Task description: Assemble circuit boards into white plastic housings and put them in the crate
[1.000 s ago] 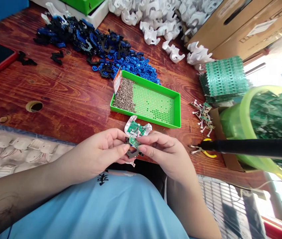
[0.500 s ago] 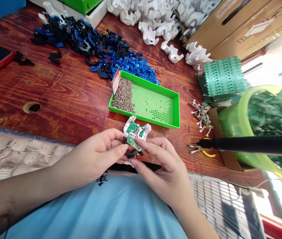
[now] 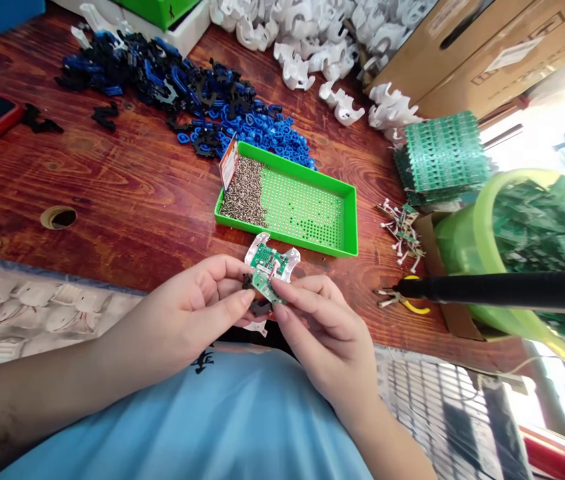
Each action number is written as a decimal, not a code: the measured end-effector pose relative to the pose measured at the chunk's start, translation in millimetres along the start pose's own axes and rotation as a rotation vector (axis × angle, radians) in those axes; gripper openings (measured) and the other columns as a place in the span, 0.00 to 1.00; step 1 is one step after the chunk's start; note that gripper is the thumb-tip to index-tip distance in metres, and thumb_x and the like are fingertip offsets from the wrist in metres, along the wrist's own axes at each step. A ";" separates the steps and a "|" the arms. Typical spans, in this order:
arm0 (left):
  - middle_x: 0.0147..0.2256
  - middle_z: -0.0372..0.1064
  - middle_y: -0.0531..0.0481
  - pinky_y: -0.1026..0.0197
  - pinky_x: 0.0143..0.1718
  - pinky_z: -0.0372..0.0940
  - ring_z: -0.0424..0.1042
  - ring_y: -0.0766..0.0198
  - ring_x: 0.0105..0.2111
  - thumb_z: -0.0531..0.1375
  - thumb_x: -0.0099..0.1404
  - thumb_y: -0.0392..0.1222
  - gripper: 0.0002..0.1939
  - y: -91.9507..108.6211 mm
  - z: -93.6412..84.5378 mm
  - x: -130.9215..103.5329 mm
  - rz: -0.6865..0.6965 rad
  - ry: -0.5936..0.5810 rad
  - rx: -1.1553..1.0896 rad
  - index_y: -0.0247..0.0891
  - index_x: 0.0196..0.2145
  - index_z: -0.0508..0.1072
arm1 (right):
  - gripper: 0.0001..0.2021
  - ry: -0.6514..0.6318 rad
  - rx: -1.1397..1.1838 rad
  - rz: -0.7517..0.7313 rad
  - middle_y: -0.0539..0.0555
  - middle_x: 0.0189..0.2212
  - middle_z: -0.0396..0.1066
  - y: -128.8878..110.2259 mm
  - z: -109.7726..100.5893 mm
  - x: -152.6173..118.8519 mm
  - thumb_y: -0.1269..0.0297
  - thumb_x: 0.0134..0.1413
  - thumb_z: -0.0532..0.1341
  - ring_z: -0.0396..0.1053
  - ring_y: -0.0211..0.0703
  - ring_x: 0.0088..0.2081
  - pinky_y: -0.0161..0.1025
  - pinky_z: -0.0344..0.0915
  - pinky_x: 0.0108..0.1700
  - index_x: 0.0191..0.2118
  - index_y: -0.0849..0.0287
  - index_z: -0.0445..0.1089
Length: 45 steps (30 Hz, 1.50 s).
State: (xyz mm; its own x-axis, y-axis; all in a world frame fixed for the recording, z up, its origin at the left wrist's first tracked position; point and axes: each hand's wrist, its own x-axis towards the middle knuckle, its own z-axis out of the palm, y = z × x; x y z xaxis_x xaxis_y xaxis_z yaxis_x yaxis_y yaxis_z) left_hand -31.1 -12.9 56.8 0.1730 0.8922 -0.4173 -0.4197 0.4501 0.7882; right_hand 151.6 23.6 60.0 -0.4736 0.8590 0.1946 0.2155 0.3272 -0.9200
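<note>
Between my hands, just in front of the green tray, is a white plastic shell (image 3: 292, 259) with a green circuit board (image 3: 268, 259) seated in it. A second, smaller circuit board (image 3: 264, 283) lies nearer me, joined by thin wires. My left hand (image 3: 207, 293) is closed around the shell's left side, its thumb by a black plastic part (image 3: 261, 307) under the small board. My right hand (image 3: 325, 320) pinches the right end of the small board between thumb and forefinger. The fingers hide much of the shell's lower half.
A green tray (image 3: 307, 210) holds a heap of small screws (image 3: 245, 193). Behind it lie blue and black plastic parts (image 3: 257, 127) and white shells (image 3: 292, 67). To the right are pliers (image 3: 407, 303), wired boards (image 3: 402, 230) and a yellow-green bucket (image 3: 482, 220) of circuit boards. A black bar (image 3: 502, 291) juts in.
My right thumb has moved up from the shell's lower edge to the small board's end, and that board has turned slightly. The whole view has shifted a little.
</note>
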 end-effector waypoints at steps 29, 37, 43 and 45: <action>0.43 0.81 0.59 0.74 0.40 0.73 0.80 0.66 0.40 0.63 0.65 0.47 0.19 -3.6 -1.8 -7.1 0.223 0.146 0.422 0.50 0.53 0.73 | 0.14 -0.044 0.085 0.080 0.49 0.35 0.74 -7.2 -4.7 6.8 0.78 0.56 0.62 0.73 0.33 0.38 0.30 0.72 0.41 0.42 0.51 0.78; 0.43 0.80 0.59 0.78 0.42 0.70 0.79 0.70 0.41 0.64 0.65 0.45 0.21 -4.4 -4.5 -6.6 0.193 0.129 0.385 0.51 0.55 0.72 | 0.13 -0.121 0.200 0.162 0.47 0.35 0.74 0.1 -11.0 16.0 0.75 0.55 0.65 0.73 0.33 0.38 0.31 0.71 0.42 0.41 0.48 0.78; 0.43 0.80 0.59 0.80 0.42 0.69 0.79 0.71 0.41 0.65 0.64 0.43 0.19 -3.3 -2.0 -4.7 0.193 0.130 0.298 0.51 0.53 0.74 | 0.13 -0.121 0.159 0.133 0.48 0.32 0.73 0.8 -9.2 17.6 0.77 0.55 0.63 0.72 0.32 0.36 0.30 0.70 0.40 0.41 0.51 0.79; 0.43 0.81 0.59 0.80 0.41 0.69 0.79 0.72 0.40 0.65 0.63 0.42 0.18 -2.5 -1.1 -3.4 0.180 0.126 0.269 0.51 0.51 0.75 | 0.14 -0.105 0.145 0.127 0.48 0.32 0.73 0.9 -7.2 16.2 0.77 0.55 0.63 0.72 0.31 0.35 0.29 0.70 0.40 0.41 0.51 0.79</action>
State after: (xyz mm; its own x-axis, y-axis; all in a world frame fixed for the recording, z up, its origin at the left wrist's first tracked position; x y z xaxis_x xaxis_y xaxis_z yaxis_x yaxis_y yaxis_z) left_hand -31.5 -17.1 55.7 -0.0011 0.9539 -0.3002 -0.1803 0.2951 0.9383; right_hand 150.3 40.6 64.7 -0.5381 0.8417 0.0446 0.1572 0.1522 -0.9758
